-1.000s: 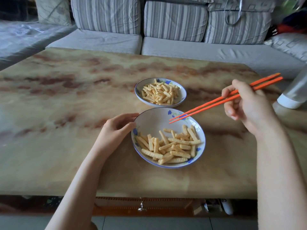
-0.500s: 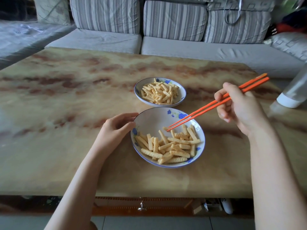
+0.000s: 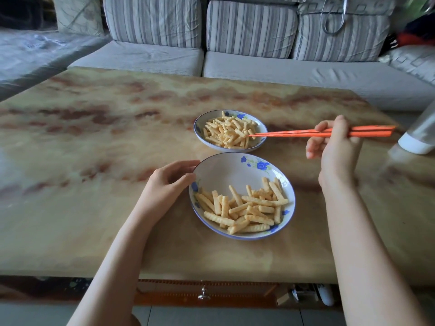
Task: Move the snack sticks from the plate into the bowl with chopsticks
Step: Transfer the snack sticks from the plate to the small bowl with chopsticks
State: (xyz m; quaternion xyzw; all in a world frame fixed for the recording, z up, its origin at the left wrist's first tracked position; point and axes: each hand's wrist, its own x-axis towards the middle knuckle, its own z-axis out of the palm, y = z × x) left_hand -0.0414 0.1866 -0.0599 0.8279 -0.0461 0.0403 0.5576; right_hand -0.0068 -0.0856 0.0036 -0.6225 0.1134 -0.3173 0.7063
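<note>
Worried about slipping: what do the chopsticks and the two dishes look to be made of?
Chopsticks: probably plastic or lacquered wood, uniform matte orange. Plate and bowl: likely glazed ceramic, glossy white with blue flower prints.

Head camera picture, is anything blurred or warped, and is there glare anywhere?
Head view: the wide lens bows the table edges and the sofa. Head view: the top right corner is smeared; the chopsticks are sharp. Head view: pale glare on the table's left and right ends.
</note>
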